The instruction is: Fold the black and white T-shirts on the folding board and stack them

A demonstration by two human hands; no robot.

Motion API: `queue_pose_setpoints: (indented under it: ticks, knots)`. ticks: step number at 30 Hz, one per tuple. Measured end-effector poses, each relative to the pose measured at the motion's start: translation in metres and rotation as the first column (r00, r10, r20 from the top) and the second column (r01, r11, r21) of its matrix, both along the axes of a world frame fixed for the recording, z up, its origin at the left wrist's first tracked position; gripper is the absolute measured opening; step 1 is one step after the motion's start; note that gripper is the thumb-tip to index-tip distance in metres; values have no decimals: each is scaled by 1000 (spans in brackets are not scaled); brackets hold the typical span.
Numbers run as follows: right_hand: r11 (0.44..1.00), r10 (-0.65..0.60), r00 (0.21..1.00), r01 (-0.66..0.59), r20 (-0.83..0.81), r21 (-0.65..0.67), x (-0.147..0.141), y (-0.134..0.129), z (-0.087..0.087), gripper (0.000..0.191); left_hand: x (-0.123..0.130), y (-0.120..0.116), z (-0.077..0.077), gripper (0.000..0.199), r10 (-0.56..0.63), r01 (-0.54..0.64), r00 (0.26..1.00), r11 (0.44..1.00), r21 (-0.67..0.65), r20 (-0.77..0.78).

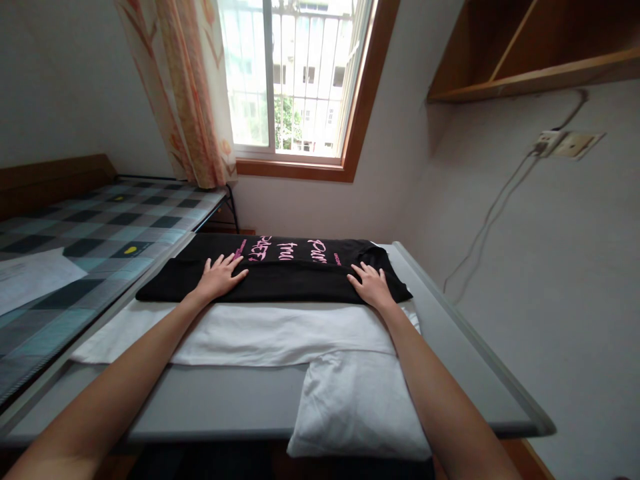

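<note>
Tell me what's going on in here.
A person has both hands laid flat on a pink-lettered black shirt, the left hand and the right hand set well apart. The shirt's near part is folded over. A white garment lies on the nearer side of the table, part of it reaching over the near edge. To the left is a checked bed.
</note>
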State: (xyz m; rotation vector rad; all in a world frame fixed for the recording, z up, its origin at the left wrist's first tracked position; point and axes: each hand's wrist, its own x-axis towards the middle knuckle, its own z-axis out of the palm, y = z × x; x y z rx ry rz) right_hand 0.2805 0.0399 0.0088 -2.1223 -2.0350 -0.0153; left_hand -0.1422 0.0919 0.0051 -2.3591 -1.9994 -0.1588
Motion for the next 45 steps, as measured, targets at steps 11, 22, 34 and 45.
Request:
queue_pose_setpoints:
  ticks: [11,22,34,45]
  knots:
    - [1000,-3,1000,3,-3,-6,0,0,0,52,1,-1,2,66,-1,1,1000,1000,-4,5]
    - [1000,-2,1000,2,-9,1,0,0,0,53,1,-1,1,66,-2,2,1000,1000,-2,14]
    - [1000,6,1000,-6,1,15,1,0,-2,53,1,-1,1,66,1,-1,1000,1000,3,10]
    - [1000,6,1000,-6,-7,18,1,0,-1,53,1,-1,1,65,-2,2,1000,1000,3,16]
